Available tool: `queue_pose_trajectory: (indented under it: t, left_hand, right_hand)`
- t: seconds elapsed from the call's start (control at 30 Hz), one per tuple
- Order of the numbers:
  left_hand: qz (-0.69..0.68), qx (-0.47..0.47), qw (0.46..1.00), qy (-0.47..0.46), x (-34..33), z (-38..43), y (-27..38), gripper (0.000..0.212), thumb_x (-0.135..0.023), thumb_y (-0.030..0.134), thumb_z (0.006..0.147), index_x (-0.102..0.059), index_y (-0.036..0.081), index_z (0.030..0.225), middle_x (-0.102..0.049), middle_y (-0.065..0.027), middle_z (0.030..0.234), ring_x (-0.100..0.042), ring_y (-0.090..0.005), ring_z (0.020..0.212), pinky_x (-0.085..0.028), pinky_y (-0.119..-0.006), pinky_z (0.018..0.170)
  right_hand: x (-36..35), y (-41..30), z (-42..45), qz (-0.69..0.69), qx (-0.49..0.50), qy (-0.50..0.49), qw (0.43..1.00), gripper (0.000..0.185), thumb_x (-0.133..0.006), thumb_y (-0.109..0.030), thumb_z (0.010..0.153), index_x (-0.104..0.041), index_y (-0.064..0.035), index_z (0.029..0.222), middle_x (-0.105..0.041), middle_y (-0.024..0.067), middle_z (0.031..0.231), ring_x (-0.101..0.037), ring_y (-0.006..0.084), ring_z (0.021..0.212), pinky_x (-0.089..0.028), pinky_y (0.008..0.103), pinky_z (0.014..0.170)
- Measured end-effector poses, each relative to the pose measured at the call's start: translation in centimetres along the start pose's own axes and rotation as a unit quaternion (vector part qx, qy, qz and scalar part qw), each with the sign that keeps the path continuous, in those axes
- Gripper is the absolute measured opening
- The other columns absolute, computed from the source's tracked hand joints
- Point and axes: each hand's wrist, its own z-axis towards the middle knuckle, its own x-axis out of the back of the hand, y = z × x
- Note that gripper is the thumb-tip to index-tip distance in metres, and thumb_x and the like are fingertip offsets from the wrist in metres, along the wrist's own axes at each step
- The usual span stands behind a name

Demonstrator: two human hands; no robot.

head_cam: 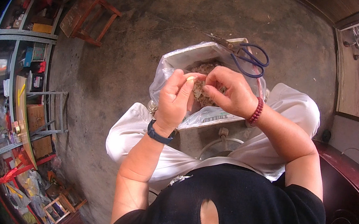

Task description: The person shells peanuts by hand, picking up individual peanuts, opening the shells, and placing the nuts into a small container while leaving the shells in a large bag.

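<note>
My left hand (pixel 175 99), with a dark band at the wrist, pinches a small pale yellowish piece (pixel 191 78) between thumb and forefinger. It is too small to name surely. Close on its right, my right hand (pixel 231 91) has bent fingers, with the thumb apart from the forefinger; whether its fingertips hold anything is unclear. Both hands are over a box lined with clear plastic (pixel 176 60), set between my knees. Dry, papery brown and pale scraps (pixel 210 66) lie inside it, partly hidden by my hands. Scissors with blue handles (pixel 238 50) rest across its far right rim.
A wooden chair (pixel 92 15) stands at the far left on the concrete floor (pixel 133 48). Metal shelving (pixel 22 37) with boxes and bags lines the left side. Beneath the box's near side shows a round-framed support (pixel 207 149). A dark red furniture edge (pixel 345 168) is at right.
</note>
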Motion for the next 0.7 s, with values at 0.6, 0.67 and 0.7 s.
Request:
queue_pose_trajectory:
  t: [0.6,0.67,0.7]
  left_hand:
    - [-0.357,0.145,0.923,-0.017,1.2,0.3,-1.3,0.022,-0.045,0.018,0.097,-0.063,0.005,0.095,-0.061,-0.0101,0.084,-0.038,-0.0044,0.042,-0.028,-0.018,0.039]
    - [-0.357,0.151,0.921,-0.038,1.2,0.3,-1.3,0.021,-0.045,0.018,0.096,-0.063,0.006,0.096,-0.061,-0.0098,0.084,-0.038,-0.0043,0.042,-0.028,-0.017,0.04]
    - [-0.357,0.147,0.922,-0.039,1.2,0.3,-1.2,0.021,-0.045,0.018,0.096,-0.063,0.006,0.096,-0.061,-0.0098,0.084,-0.038,-0.0043,0.042,-0.028,-0.017,0.04]
  right_hand:
    - [4.6,5.5,0.3,-0.431,-0.145,0.062,0.889,0.029,-0.061,-0.009,0.078,-0.051,0.0002,0.103,-0.052,0.019,0.101,-0.051,0.036,0.099,-0.043,0.0421,0.085]
    - [4.4,6.0,0.6,-0.452,-0.138,0.087,0.877,0.038,-0.062,-0.008,0.076,-0.048,-0.0014,0.11,-0.052,0.0186,0.099,-0.053,0.0353,0.097,-0.045,0.0416,0.082]
    - [4.4,6.1,0.7,-0.453,-0.136,0.089,0.877,0.038,-0.062,-0.008,0.076,-0.048,-0.0014,0.11,-0.052,0.0186,0.099,-0.053,0.0353,0.097,-0.045,0.0416,0.082]
